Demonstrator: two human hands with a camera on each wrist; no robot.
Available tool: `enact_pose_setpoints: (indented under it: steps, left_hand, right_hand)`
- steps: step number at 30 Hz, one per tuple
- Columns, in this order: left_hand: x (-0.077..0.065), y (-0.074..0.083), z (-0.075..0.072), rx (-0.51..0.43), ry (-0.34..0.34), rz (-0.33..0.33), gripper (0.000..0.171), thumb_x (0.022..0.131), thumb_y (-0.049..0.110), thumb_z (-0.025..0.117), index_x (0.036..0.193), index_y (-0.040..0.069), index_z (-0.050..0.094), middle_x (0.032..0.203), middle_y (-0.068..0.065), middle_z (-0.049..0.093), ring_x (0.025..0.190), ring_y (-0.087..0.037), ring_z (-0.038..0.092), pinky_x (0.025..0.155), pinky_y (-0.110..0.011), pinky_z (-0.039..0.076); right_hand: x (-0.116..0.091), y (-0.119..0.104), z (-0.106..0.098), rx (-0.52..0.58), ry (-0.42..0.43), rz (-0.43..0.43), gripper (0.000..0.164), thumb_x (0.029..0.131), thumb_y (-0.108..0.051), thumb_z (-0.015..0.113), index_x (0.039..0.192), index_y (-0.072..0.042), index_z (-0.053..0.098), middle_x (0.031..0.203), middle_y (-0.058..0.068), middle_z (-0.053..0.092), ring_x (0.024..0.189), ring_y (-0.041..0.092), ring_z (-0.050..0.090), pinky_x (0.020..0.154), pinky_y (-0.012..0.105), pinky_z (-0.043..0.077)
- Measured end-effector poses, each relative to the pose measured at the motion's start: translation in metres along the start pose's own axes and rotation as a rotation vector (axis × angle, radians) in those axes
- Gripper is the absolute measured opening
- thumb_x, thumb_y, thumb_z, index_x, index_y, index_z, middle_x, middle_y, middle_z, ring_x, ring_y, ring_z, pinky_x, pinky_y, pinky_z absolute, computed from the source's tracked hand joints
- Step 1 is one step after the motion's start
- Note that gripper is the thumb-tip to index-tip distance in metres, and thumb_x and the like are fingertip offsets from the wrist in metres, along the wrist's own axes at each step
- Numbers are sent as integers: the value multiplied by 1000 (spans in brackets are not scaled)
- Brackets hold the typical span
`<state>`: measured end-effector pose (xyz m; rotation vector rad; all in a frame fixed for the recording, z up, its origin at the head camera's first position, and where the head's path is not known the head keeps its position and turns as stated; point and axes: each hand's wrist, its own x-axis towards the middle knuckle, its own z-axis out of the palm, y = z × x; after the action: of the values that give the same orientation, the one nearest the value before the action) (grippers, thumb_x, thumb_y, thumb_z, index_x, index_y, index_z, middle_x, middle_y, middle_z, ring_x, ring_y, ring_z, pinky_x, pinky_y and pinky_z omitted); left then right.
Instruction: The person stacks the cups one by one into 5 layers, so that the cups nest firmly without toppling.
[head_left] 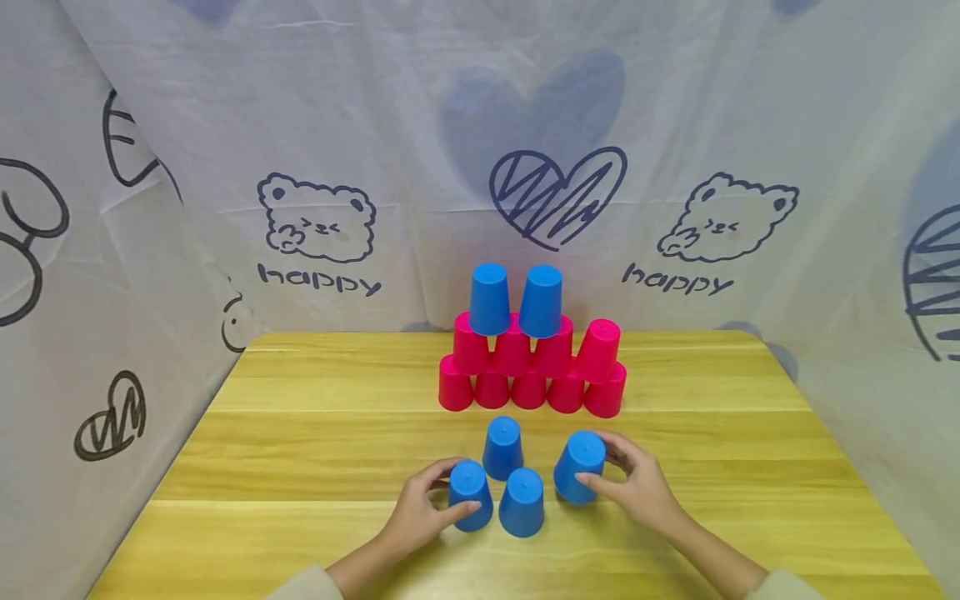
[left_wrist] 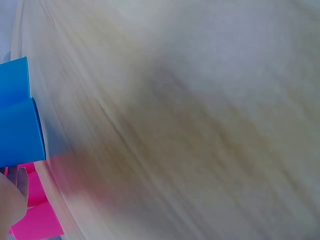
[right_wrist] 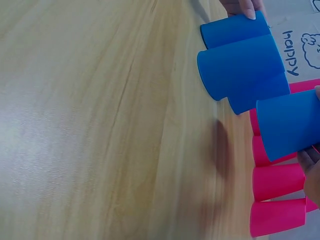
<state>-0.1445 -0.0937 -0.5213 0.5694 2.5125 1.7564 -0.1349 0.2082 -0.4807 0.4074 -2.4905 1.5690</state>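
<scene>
My left hand (head_left: 418, 510) grips an upside-down blue cup (head_left: 468, 487), thumb in front and fingers behind it. Beside that cup stands a second blue cup (head_left: 521, 504), and a third blue cup (head_left: 502, 450) is just behind; neither is touched. My right hand (head_left: 641, 487) holds another blue cup (head_left: 581, 467) between thumb and fingers. In the right wrist view this held cup (right_wrist: 290, 125) hangs slightly above the table, apart from its shadow. The left wrist view shows only part of the fingers and blue cups (left_wrist: 20, 132).
Behind the loose cups, several pink cups (head_left: 528, 390) form two stacked rows, all upside down. Two blue cups (head_left: 490, 300) stand on top, toward the left of the upper pink row. The wooden table (head_left: 315, 433) meets a printed cloth (head_left: 420, 125) at the back and sides.
</scene>
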Motion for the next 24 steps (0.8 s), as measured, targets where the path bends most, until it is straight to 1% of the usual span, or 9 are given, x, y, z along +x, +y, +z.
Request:
enact_pose_setpoints:
  steps: [3,7,13,15,21,24]
  left_hand:
    - [0,-1,1,-3,3,15,49,75,22,77,118,9,59,112,-5,66,101,-21,61,85,-26,52]
    - [1,-2,2,4,5,24,48,75,23,77,117,8,59,111,-6,66,100,-21,61,84,-26,52]
    - [2,-3,3,0,-8,13,49,75,22,77,118,9,59,112,-4,66,101,-18,60,85,-26,52]
    - [2,-3,3,-5,-8,10,49,75,22,77,119,10,58,112,-4,66,101,-18,60,85,-26,52]
    - [2,-3,4,-27,-8,-4,50,75,19,77,120,10,57,114,-4,65,104,-22,60,86,-26,51]
    - [2,-5,4,-31,-9,-18,50,75,18,77,120,9,57,115,-5,64,106,-23,59,86,-26,51]
  right_hand:
    - [2,-2,-1,-2,-7,-3,49,76,-11,75,120,2,56,111,16,65,96,-8,56,87,14,47]
    - [6,-4,-2,-1,-6,-32,48,77,-10,75,119,2,56,110,16,65,97,-8,56,86,14,48]
    - [14,-11,-7,-8,22,-49,50,76,-9,75,122,1,54,112,18,64,97,-10,55,85,12,47]
    - [17,-13,-9,-8,34,-68,51,76,-7,74,122,1,54,112,18,64,97,-10,55,85,12,47]
    - [27,-22,-15,6,48,-108,50,76,-4,74,121,1,54,111,19,63,98,-10,55,86,11,46]
    - [31,-26,-16,-12,57,-118,50,76,-4,73,122,2,54,113,20,63,98,-12,53,85,10,46]
